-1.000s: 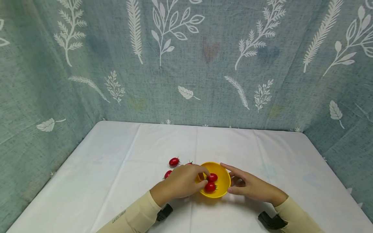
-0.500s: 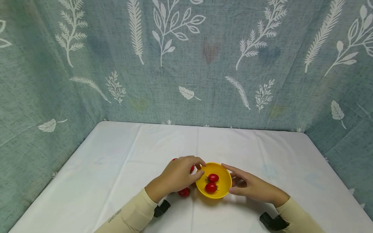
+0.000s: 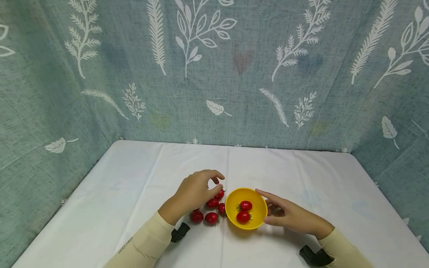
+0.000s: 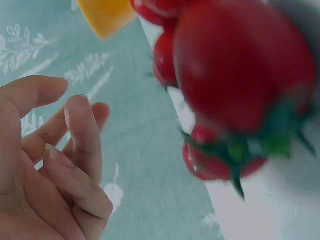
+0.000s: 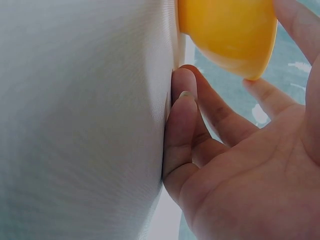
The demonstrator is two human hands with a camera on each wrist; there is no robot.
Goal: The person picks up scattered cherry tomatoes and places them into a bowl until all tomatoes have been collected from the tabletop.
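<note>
Raised over the table, my left hand (image 3: 194, 190) has loosely bent fingers and nothing between them. Below and beside it lie several small red tomatoes (image 3: 212, 218) with green stems; the hand hides part of the group. One tomato (image 4: 240, 65) looms large in the left wrist view, apart from the fingers. A yellow bowl (image 3: 259, 201) stands just right of the group, with two tomatoes (image 3: 243, 217) inside. At the bowl's right side, the extended thumb and index finger of my right hand (image 3: 291, 216) touch the rim. Its other fingers bend lower, near the white cloth in the right wrist view.
A white cloth covers the table (image 3: 301, 178). Grey-green fabric (image 3: 234, 85) with white leaf prints hangs behind the table and along both sides. A black strap device (image 3: 315, 256) sits at each wrist.
My left hand has drawn back from inside the bowl, leftward and up, uncovering more of the loose tomatoes. Two tomatoes stay in the bowl, and my right hand keeps its place at the rim.
</note>
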